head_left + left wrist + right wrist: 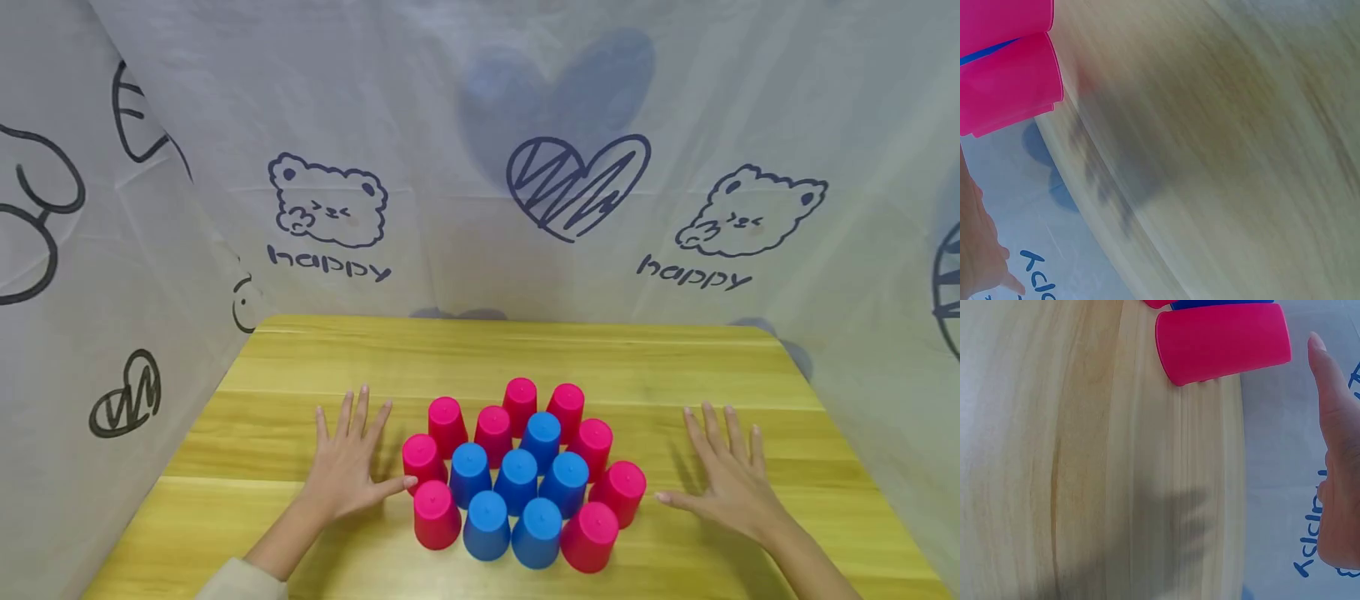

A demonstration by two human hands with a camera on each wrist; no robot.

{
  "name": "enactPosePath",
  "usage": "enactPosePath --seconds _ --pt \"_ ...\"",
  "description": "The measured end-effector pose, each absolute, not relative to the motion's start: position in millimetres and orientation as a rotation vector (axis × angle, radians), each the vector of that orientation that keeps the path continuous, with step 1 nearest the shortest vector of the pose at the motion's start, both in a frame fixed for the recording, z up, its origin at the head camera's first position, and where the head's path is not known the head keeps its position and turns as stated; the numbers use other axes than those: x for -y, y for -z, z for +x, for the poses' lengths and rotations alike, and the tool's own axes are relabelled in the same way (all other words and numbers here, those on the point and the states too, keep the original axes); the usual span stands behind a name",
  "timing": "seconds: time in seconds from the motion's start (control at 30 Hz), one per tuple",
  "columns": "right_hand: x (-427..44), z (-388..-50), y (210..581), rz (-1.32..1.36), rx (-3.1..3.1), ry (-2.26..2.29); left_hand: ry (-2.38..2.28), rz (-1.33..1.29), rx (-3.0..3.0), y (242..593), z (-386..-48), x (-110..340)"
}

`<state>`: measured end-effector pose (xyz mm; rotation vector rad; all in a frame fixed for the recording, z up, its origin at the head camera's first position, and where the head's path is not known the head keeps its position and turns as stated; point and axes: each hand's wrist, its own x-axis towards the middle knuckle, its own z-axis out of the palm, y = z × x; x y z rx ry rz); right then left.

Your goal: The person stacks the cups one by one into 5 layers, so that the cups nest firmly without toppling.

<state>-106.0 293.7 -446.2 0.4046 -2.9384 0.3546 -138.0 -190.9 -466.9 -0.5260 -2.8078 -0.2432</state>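
Note:
Several pink cups [588,537] and several blue cups [517,479] stand upside down in a close group on the wooden table. The pink ones line the left, back and right of the group; the blue ones sit in the middle and front. My left hand [348,467] is spread beside the group's left side, its thumb tip at a pink cup [423,460]; whether it touches cannot be told. On the other side my right hand [731,492] is spread too, apart from the nearest pink cup [1222,344]. Neither hand holds anything. Shadows of the hands fall on the table in both wrist views.
The wooden table [360,354] has a straight back edge. White cloth [442,208] with drawn bears, hearts and "happy" lettering hangs behind it and along both sides.

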Motion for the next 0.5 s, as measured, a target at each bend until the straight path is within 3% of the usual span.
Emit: enactPosePath --seconds 0.5 --pt "-281.1 -112.8 444.4 0.452 2.896 -0.738 0.358 -0.493 2.909 465.0 -143.9 179.7"
